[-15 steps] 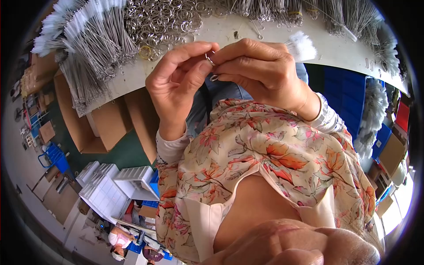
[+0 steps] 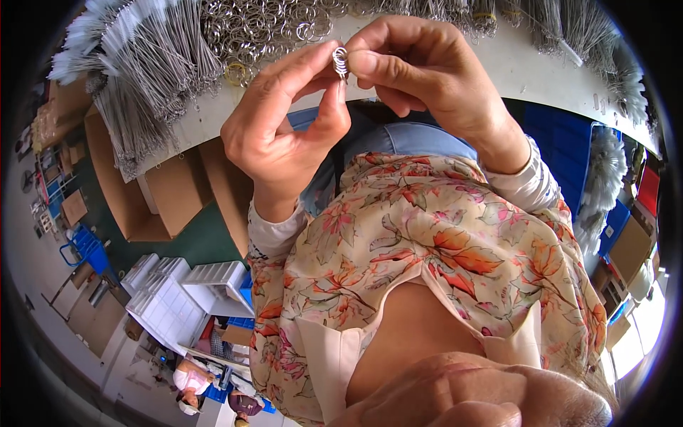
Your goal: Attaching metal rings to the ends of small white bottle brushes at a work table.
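Note:
Over the table's near edge, my left hand (image 2: 288, 117) pinches a small coil-like stack of shiny metal rings (image 2: 340, 62) upright between thumb and forefinger. From the other side, my right hand (image 2: 434, 75) has its thumb and forefinger pressed together at the stack's right edge, its other fingers curled below. Exactly how the right fingertips grip is partly hidden. Beyond my hands lies a heap of loose metal rings (image 2: 263, 28). To its left are bundled wire-stemmed brushes (image 2: 167, 64) with pale bristles.
The pale table (image 2: 203, 132) curves across the top, with more wire brushes (image 2: 558, 28) at right. Open cardboard boxes (image 2: 181, 199) stand below left, near white plastic crates (image 2: 167, 306). Blue crates (image 2: 551, 153) and bagged-looking brushes (image 2: 603, 171) are at right. Two people (image 2: 191, 377) are far off.
Both hands have risen farther over the table. The ring stack now shows between my fingertips. A white-bristled brush seen behind my right hand earlier is no longer visible.

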Demonstrator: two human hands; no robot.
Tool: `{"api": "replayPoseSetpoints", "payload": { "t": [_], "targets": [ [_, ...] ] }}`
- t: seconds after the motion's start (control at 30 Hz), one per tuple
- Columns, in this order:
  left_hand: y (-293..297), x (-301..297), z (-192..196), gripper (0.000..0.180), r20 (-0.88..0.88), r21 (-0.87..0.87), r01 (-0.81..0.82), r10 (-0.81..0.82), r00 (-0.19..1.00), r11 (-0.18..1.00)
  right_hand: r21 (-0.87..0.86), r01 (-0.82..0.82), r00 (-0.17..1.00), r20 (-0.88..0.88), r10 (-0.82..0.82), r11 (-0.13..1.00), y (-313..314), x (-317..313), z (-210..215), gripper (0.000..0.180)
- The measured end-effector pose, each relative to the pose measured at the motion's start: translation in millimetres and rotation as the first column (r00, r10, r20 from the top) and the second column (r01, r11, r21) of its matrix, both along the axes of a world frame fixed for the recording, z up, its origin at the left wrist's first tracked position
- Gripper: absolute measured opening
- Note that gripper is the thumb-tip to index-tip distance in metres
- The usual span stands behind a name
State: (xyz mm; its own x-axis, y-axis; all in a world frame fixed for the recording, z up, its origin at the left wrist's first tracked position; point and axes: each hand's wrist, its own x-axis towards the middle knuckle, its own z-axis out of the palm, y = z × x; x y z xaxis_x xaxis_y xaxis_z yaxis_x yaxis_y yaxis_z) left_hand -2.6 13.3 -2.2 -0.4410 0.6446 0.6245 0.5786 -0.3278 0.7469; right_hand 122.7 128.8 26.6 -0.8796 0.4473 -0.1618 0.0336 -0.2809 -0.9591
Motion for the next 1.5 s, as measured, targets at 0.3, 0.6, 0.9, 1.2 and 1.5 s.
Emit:
{"api": "replayPoseSetpoints", "payload": {
  "t": [0.3, 0.6, 0.9, 1.2, 1.5],
  "targets": [
    [-3.1, -17.7, 1.1, 0.027, 0.166, -0.062, 0.161, -0.149, 0.975, 0.985, -0.002, -0.281, 0.960, 0.015, 0.281, 0.960, 19.8, -9.0, -4.2, 0.011],
    [-9.6, -30.0, 3.7, 0.023, 0.622, -0.156, 0.388, -0.215, 0.753, 0.908, 0.085, -0.189, 0.982, -0.016, 0.191, 0.978, 7.4, -11.8, -19.2, 0.012],
    [-52.0, -119.8, 5.9, 0.019, 0.221, -0.489, -0.063, 0.193, 0.956, 0.870, 0.985, 0.100, 0.993, -0.089, -0.078, 0.141, -5.6, -18.5, -90.9, 0.014],
    [-119.0, -330.0, -26.6, 0.038, -0.553, -0.761, -0.642, 0.423, 0.717, 0.094, 0.981, 0.187, 0.982, -0.186, -0.032, 0.045, 0.7, -18.7, -102.6, 0.023],
    [-137.4, -371.5, -60.2, 0.014, -0.191, -0.832, -0.464, 0.629, 0.754, 0.304, 0.955, 0.279, 0.958, -0.270, -0.096, 0.097, 20.9, 8.6, -95.9, 0.022]
  ]
}}
